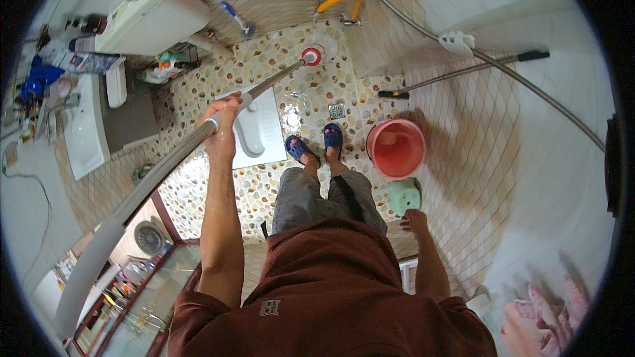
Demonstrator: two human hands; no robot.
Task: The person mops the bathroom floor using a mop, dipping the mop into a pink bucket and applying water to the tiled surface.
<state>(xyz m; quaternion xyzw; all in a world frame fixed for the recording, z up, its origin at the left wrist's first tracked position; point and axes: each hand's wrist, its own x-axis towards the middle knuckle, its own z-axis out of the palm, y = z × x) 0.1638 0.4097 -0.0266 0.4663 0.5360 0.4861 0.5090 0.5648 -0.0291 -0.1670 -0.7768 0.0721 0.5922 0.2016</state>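
Observation:
My left hand (222, 121) is wrapped around the long metal pole of a mop (168, 151). The pole slants from a grey grip (89, 277) at lower left to a red and white joint (311, 56) by the far wall. A pale, partly see-through round head (325, 45) rests on the pebble-patterned floor there, its outline blurred. My right hand (414, 221) hangs at my side, fingers apart, with nothing in it. In the picture it is nearest a green plastic stool (404, 196); contact cannot be judged.
A white squat toilet (255, 131) is left of my slippered feet. On the right stand a pink bucket (397, 148) and a long-handled floor brush (394, 94). A yellow hose (342, 0) bends from a wall tap near a floor drain (337, 111). A washbasin (84, 134) is at left.

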